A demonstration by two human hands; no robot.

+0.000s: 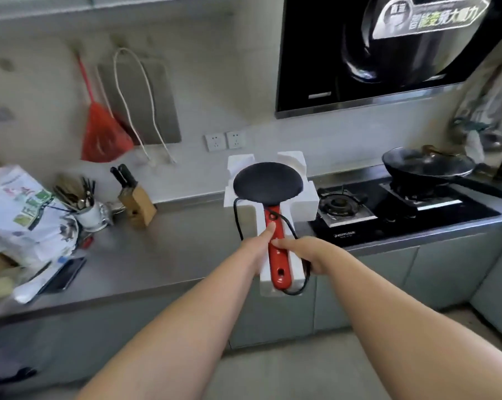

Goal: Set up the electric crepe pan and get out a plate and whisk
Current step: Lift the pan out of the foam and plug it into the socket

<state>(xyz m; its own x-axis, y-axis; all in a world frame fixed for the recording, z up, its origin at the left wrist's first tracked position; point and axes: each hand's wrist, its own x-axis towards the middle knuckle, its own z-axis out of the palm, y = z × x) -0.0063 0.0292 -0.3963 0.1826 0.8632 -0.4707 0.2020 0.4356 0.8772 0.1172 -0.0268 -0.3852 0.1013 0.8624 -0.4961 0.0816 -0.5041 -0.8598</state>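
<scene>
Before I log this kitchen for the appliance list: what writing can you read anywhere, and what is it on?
"智能变频大吸力", partly blurred, on the sticker on the black range hood.
Small white brand lettering on the front edge of the gas hob: too blurred to read.
Coloured print on the white plastic bag: too blurred to read.
The red handle of the electric crepe pan: no readable text.

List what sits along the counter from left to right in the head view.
Printed bag → utensil cup → knife block → crepe pan in its white foam tray → gas hob → black wok.
</scene>
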